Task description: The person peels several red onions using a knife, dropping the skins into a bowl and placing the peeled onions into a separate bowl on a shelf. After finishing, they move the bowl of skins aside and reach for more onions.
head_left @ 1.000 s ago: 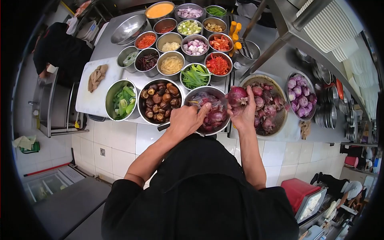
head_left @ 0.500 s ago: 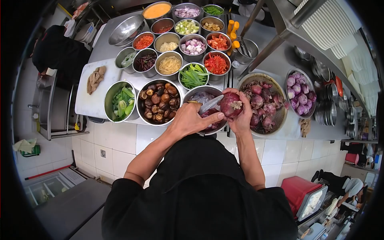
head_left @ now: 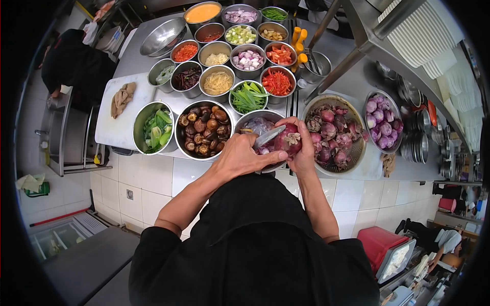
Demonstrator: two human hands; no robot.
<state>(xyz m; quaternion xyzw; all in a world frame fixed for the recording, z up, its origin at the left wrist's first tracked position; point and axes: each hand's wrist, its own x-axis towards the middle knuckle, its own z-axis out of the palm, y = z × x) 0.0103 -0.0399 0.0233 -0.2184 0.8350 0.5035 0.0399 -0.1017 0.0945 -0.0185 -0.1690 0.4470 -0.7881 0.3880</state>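
My left hand (head_left: 239, 157) is wrapped round the handle of a knife, with its thumb stretched toward the onion. The knife blade (head_left: 269, 136) lies against the left side of a red onion (head_left: 289, 142). That onion is in my right hand (head_left: 304, 153), its root end toward me. Both hands are over a steel pot (head_left: 245, 114) with onion skins and purple pieces in it. Just right of my right hand stands a perforated colander (head_left: 359, 153) of unpeeled red onions (head_left: 334, 130).
Left are pots of mushrooms (head_left: 203, 130) and green vegetables (head_left: 159, 130), then a white board (head_left: 109, 130) with a cloth. Several ingredient pots stand behind. A bowl of peeled onions (head_left: 383, 120) is at right, below a metal shelf. People are at far left and lower right.
The onion has turned a little and shifted slightly left in my right hand. My left thumb and the blade have moved slightly with it.
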